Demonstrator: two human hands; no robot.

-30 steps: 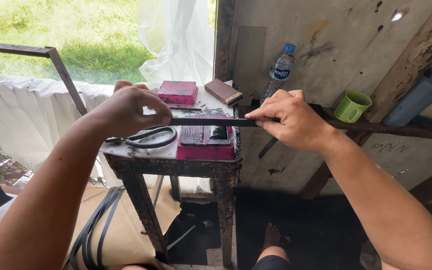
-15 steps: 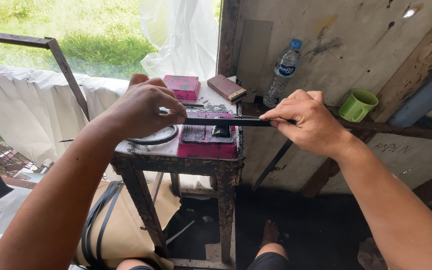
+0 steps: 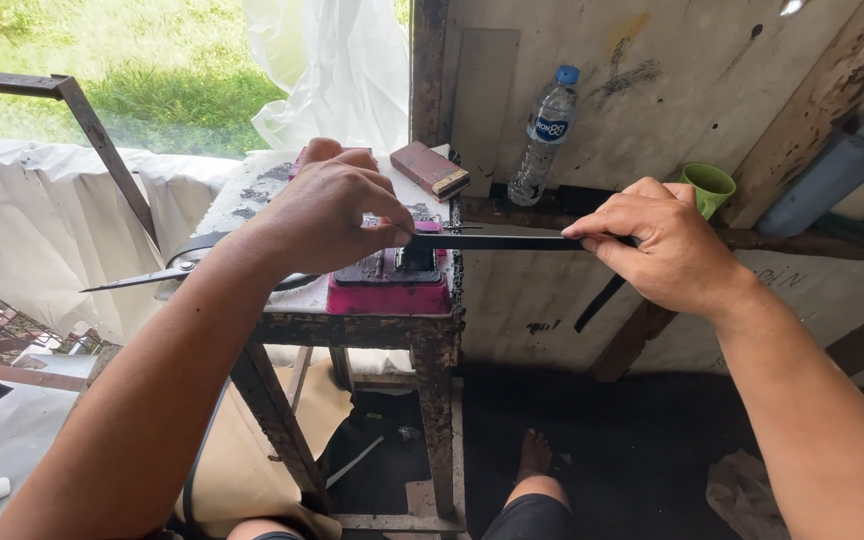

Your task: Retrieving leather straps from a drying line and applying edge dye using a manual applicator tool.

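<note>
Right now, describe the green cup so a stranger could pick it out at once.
Start at the stained wall on the right and find the dark wooden ledge running across it. The green cup stands there, just behind the right hand. It is the only green, open-topped thing: the clear plastic bottle to its left has a blue cap, the grey tube to its right leans.

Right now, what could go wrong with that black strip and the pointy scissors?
The left hand presses the black strip onto the pink block; its fingers could get pinched. The scissors poke off the table edge under that forearm and might jab it or get knocked off.
</note>
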